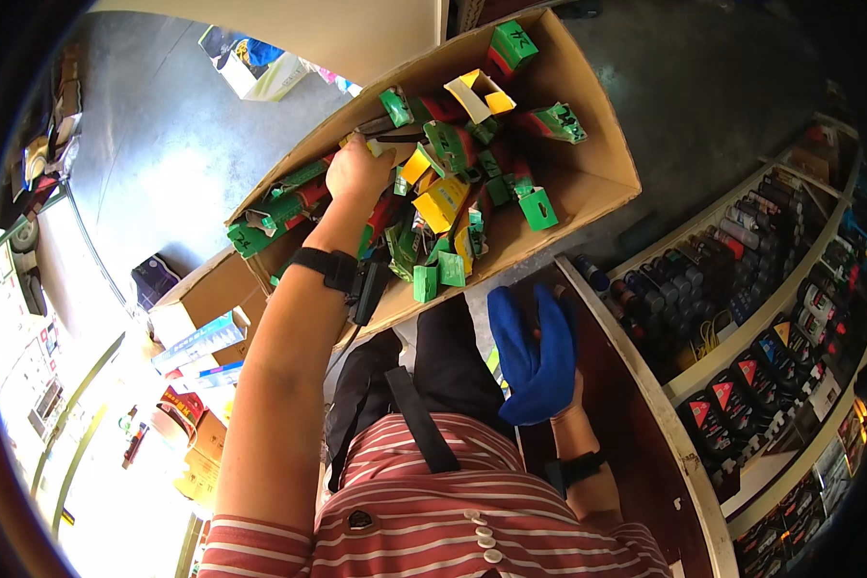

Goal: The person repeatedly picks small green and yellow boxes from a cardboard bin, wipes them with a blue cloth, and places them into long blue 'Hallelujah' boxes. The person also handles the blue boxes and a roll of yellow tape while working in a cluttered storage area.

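A long cardboard box (585, 166) stands tilted across the view before me, filled with small green and red cartons (282, 206) and several yellow ones. My left hand (357, 170) reaches into it near the far wall, fingers curled down beside a dark strip and a yellow carton piece. Whether those fingers grip anything is hidden. A yellow carton (441, 204) lies in the middle of the pile, and an opened yellow carton (479, 96) rests on top farther back. Low on the right, beside my body, my right hand (574, 394) holds a folded blue cloth (531, 361), which covers most of its fingers.
Shelving (643, 419) with rows of spray cans (665, 282) and black bottles (740, 383) curves along my right. At left are an open cardboard carton (209, 292), blue-and-white boxes (202, 343) and a brightly lit counter. Another box (256, 68) sits on the grey floor (159, 137).
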The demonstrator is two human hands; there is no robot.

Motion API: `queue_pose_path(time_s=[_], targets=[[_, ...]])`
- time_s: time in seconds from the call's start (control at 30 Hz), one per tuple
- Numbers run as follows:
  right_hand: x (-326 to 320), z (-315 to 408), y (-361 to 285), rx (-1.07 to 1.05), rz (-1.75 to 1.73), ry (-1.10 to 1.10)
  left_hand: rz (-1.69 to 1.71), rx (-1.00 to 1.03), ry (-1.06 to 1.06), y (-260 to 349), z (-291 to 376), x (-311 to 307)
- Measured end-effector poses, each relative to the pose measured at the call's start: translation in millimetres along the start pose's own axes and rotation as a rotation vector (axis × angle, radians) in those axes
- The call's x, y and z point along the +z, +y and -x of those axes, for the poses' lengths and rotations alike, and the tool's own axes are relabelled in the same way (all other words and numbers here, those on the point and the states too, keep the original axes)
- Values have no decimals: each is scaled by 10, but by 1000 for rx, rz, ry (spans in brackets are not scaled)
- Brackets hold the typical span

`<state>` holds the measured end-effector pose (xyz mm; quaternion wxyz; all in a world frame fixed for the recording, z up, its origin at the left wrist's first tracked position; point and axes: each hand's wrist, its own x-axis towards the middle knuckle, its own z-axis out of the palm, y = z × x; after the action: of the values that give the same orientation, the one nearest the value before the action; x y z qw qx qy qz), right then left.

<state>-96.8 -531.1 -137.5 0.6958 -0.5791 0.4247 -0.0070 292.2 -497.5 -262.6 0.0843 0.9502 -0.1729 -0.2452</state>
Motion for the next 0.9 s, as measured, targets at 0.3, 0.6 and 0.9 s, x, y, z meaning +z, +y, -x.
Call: queue_pose_path(time_s=[0.3, 0.6, 0.9], targets=[[-75, 120, 47, 38, -99, -24, 364, 94, -25, -382, 678, -1034], [485, -286, -181, 216, -704, -557, 506, -113, 190, -1337, 2642, -3502], [2095, -514, -765, 520, -1458, -725, -200, 380, 350, -1584, 4167, -3826]])
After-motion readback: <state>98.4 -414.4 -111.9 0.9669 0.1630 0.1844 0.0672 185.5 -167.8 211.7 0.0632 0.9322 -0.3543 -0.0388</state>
